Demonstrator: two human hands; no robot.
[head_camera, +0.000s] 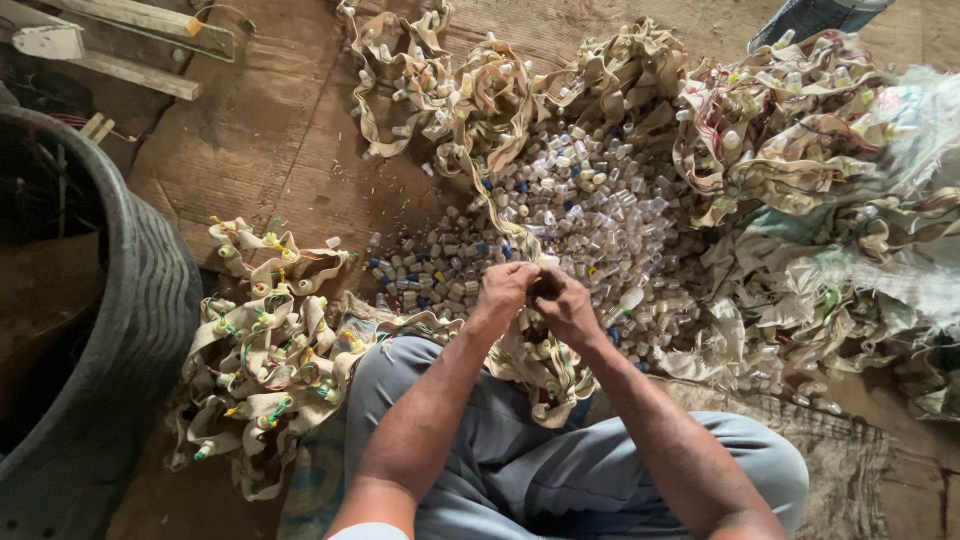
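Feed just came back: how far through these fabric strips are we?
Looks done: the pile of loose small bottles ahead. In hand: left hand and right hand grip one strip. Left: strips at right with bottles attached; the left pile also carries some.

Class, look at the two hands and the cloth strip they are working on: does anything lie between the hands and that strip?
Nothing visible does. The left hand and right hand are already closed together on the beige cloth strip, which runs up across the pile of small plastic pieces. Exactly how the fingers grip it is too small to tell.
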